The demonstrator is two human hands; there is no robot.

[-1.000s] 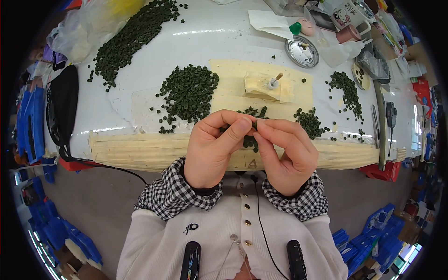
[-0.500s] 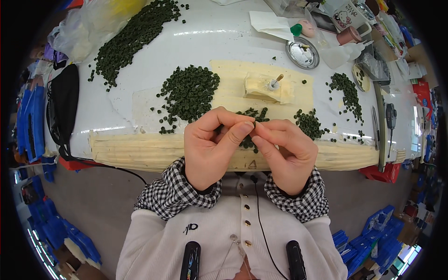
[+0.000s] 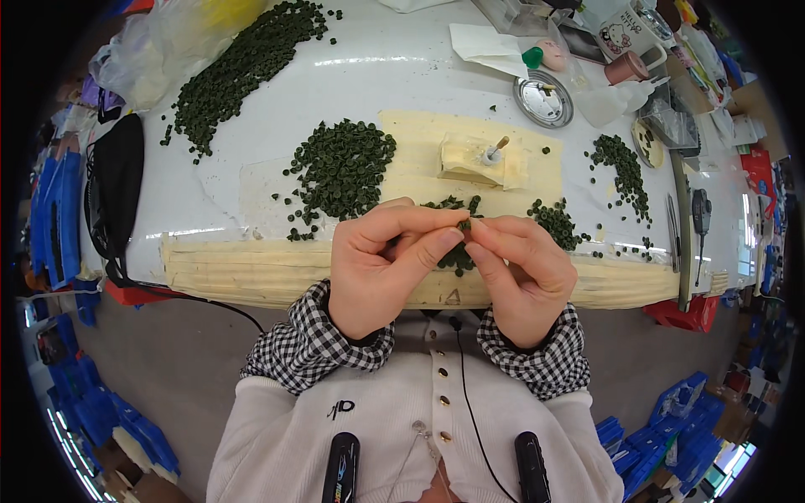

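Just above the table's near edge, my left hand (image 3: 379,264) and my right hand (image 3: 530,272) meet fingertip to fingertip. Both are closed in a pinch round one small dark green piece (image 3: 464,225), mostly covered by the fingers. Under and behind the fingertips lies a little group of similar cup-shaped green pieces (image 3: 457,258), partly hidden. A larger heap of green pieces (image 3: 342,172) is close to my left hand. To the right, a smaller heap (image 3: 555,222) lies beside my right hand.
Beyond my hands stands a tape-wrapped block (image 3: 482,159) with a short upright peg. More green pieces form a long pile (image 3: 239,71) far left and a patch (image 3: 620,172) at right. A round metal dish (image 3: 543,99), tweezers (image 3: 673,230) and a mug (image 3: 625,35) are on the right.
My fingertips have shifted slightly right, and the green piece between them shows a little more. My hands have parted slightly at the fingertips.
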